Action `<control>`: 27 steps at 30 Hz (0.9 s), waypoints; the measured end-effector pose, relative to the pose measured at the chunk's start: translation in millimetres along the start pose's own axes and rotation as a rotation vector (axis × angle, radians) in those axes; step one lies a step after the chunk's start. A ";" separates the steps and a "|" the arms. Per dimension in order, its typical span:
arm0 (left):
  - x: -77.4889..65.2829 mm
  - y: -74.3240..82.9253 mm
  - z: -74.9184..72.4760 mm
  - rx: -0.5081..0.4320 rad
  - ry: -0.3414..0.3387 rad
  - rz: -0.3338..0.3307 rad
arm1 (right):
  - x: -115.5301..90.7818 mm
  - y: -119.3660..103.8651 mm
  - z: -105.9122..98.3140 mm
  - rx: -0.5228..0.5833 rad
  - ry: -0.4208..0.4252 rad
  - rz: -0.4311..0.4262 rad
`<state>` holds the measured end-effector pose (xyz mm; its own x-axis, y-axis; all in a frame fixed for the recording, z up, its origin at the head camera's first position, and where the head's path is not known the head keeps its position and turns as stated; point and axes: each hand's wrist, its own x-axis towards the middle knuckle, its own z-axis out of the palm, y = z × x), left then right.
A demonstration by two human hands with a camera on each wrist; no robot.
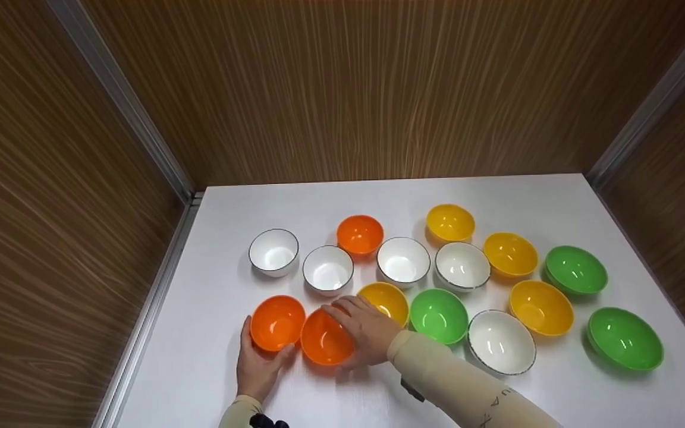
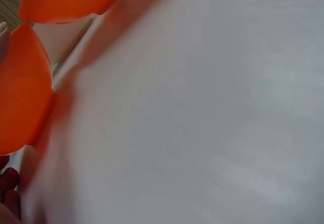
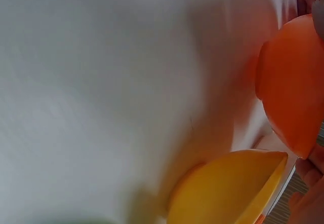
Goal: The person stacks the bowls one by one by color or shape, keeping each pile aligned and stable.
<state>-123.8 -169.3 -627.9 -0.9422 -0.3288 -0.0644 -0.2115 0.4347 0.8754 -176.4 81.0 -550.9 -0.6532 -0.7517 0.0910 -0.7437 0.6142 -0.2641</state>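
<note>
Two orange bowls stand side by side near the front left of the white table. My left hand (image 1: 257, 364) holds the left orange bowl (image 1: 277, 324), thumb on its near right side and fingers along its left. With my right hand (image 1: 372, 330) I grip the other orange bowl (image 1: 326, 340), fingers over its far rim and thumb at the near side. In the left wrist view the held bowl (image 2: 20, 92) shows between thumb and fingers. The right wrist view has my right hand's bowl (image 3: 293, 82) at the right edge, beside a yellow bowl (image 3: 228, 188).
Behind stand white bowls (image 1: 274, 252), a third orange bowl (image 1: 360, 235) and yellow bowls (image 1: 450, 223). A green bowl (image 1: 439, 316) and a larger white bowl (image 1: 502, 342) lie near my right forearm. More green bowls (image 1: 625, 339) are at right. Wood-grain panels (image 1: 348, 89) enclose the table (image 1: 188, 356).
</note>
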 end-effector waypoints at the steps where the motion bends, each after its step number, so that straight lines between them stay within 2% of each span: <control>1: 0.5 0.6 -0.3 0.000 -0.004 0.013 | 0.4 0.0 -2.8 0.012 0.017 0.002; 6: 0.8 5.5 -0.3 0.038 -0.035 0.067 | 4.1 0.0 -16.9 0.047 0.102 0.004; 13: -1.8 19.3 17.0 0.069 -0.107 0.108 | 8.0 -1.9 -26.9 0.023 0.138 0.048; 18: -4.4 23.7 28.8 0.083 -0.117 0.191 | 8.8 -2.6 -28.4 -0.011 0.161 0.053; 21: -4.6 22.7 35.3 0.097 -0.120 0.269 | 8.8 -2.3 -28.1 -0.018 0.162 0.060; 27: -1.6 14.1 45.3 0.196 -0.094 0.382 | 11.6 -4.6 -23.9 -0.032 0.152 0.079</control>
<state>-137.1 -124.6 -637.2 -0.9800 -0.0399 0.1950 0.1198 0.6638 0.7383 -183.9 75.2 -525.7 -0.7218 -0.6576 0.2158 -0.6919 0.6789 -0.2455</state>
